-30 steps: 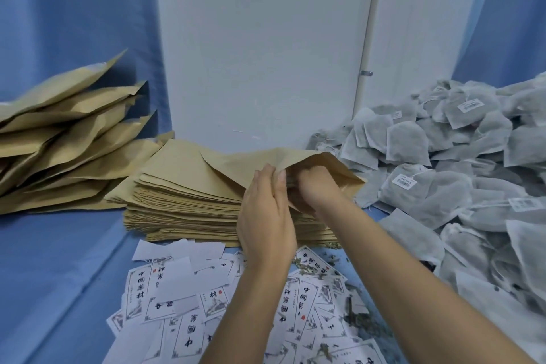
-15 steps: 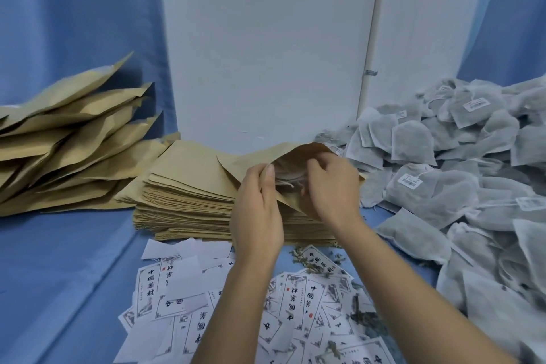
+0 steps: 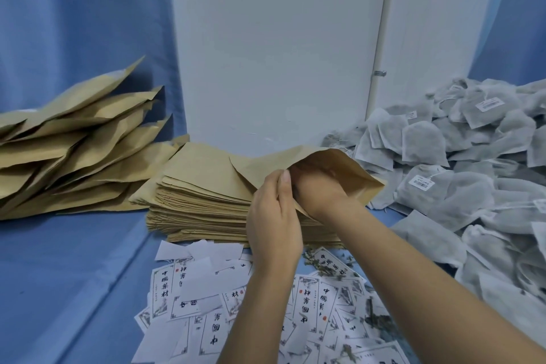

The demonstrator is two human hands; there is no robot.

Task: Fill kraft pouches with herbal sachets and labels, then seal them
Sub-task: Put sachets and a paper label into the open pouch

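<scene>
One kraft pouch (image 3: pixel 295 162) is in work. It lies tilted across the top of the stack of flat pouches (image 3: pixel 201 204), at the stack's right end, with its mouth gaping toward you.

Your left hand (image 3: pixel 271 221) pinches the near lip of the mouth (thumb upright against the paper edge) and holds that lip apart from the far one. Your right hand (image 3: pixel 322 195) is inside the pouch up to the wrist. The paper hides its fingers, so you cannot tell whether they are spread or closed on anything.

Just in front of the stack, under your forearms, printed labels (image 3: pixel 189 298) lie scattered and overlapping, some face down. Bits of dried herb (image 3: pixel 325 263) lie among them.

To your right, a deep heap of grey sachets (image 3: pixel 443 195) reaches the stack's right side (several carry small barcode stickers). To your left, a loose pile of bulging pouches (image 3: pixel 74 151) leans against the stack. All of this rests on a blue cloth (image 3: pixel 59 275), with a white panel (image 3: pixel 280 53) upright behind the stack.
</scene>
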